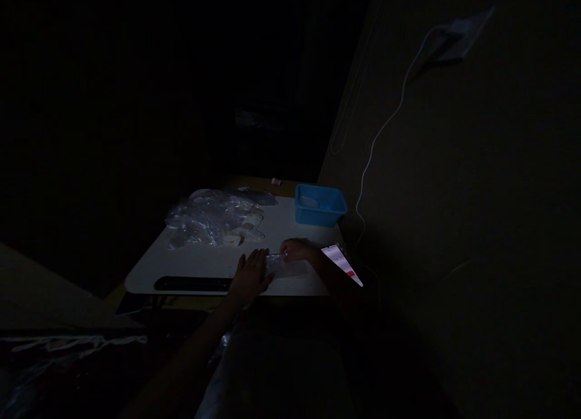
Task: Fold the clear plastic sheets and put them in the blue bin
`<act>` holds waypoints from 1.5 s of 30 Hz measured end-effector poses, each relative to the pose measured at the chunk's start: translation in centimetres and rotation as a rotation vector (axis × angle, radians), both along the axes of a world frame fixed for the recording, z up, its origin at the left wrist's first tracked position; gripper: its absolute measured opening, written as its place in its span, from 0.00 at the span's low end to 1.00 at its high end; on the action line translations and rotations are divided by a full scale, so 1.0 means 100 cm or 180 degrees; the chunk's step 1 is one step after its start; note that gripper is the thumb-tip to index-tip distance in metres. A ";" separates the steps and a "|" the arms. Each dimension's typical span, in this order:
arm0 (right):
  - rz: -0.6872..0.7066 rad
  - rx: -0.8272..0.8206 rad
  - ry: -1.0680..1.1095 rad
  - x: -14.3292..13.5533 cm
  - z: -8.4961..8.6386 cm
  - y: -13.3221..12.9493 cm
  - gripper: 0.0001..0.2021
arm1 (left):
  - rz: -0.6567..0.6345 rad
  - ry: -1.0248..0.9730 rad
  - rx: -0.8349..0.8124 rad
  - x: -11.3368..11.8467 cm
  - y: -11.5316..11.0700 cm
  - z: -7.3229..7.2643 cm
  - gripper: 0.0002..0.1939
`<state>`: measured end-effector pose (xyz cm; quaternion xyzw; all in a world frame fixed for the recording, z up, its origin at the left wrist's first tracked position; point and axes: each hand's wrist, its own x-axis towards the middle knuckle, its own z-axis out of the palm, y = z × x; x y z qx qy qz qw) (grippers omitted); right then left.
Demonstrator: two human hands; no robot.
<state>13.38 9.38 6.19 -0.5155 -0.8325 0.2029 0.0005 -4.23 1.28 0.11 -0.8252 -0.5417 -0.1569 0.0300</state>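
Note:
A clear plastic bag (290, 269) lies flat near the front edge of the white table (190, 264). At its left edge rests my left hand (249, 277), fingers stretched and thumb apart, touching the plastic. My right hand (297, 249) is curled over the far edge of the bag, its fingertips pinched on the plastic. Dim light hides the details of both grips. Further back on the left is a loose heap of clear plastic bags (209, 219), with pale, flat pieces (249, 228) along its right side.
A blue plastic basket (320, 216) stands at the table's back right. A lit phone (341, 264) is beside my right forearm. A dark slot (193, 283) runs along the front edge. Behind the table sits a small pink spool-like object (276, 181). A white cable (374, 141) hangs down the right wall.

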 end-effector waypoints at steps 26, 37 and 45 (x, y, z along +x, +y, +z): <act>-0.0711 -0.1550 0.2270 0.030 -0.022 -0.018 0.15 | 0.0017 -0.3409 -0.2034 -0.007 0.030 0.027 0.24; -0.0830 -0.1849 0.2168 0.021 -0.033 -0.010 0.07 | -0.0337 -0.3935 -0.2350 -0.013 0.053 0.019 0.14; -0.0905 -0.1254 0.2638 0.014 -0.036 -0.019 0.09 | -0.0403 -0.4040 -0.2403 -0.012 0.050 0.022 0.19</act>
